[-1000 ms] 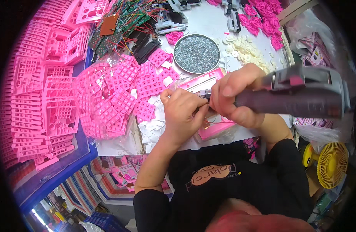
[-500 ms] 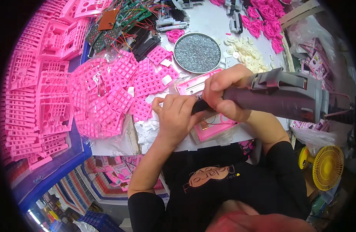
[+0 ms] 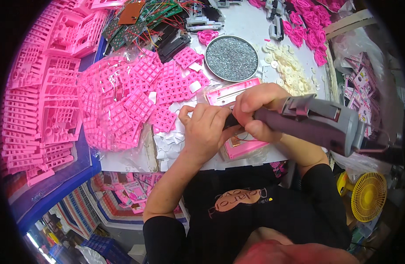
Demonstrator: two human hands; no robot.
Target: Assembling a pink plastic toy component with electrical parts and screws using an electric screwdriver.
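My right hand (image 3: 263, 105) is wrapped round a grey electric screwdriver (image 3: 310, 123), which lies slanted with its cord end to the right and its black nose toward my left hand. My left hand (image 3: 204, 131) is closed at that nose, thumb and fingers bent around its tip; what they pinch is hidden. Beneath both hands lies a pink plastic casing (image 3: 244, 150) with a wire showing inside, partly covered by my fingers. Just beyond it stands a round dish of small metal screws (image 3: 232, 58).
Pink button pads (image 3: 141, 105), some bagged, lie left of my hands beside white paper scraps (image 3: 169, 147). Pink casings (image 3: 59, 94) are stacked far left. Circuit boards with wires (image 3: 156, 17) sit at the back; cream discs (image 3: 288, 66) lie right. A yellow fan (image 3: 368, 196) stands lower right.
The screwdriver's rear end has dipped slightly and moved a little left. Both hands stay at the casing with nearly the same grip. The whole view has shifted slightly.
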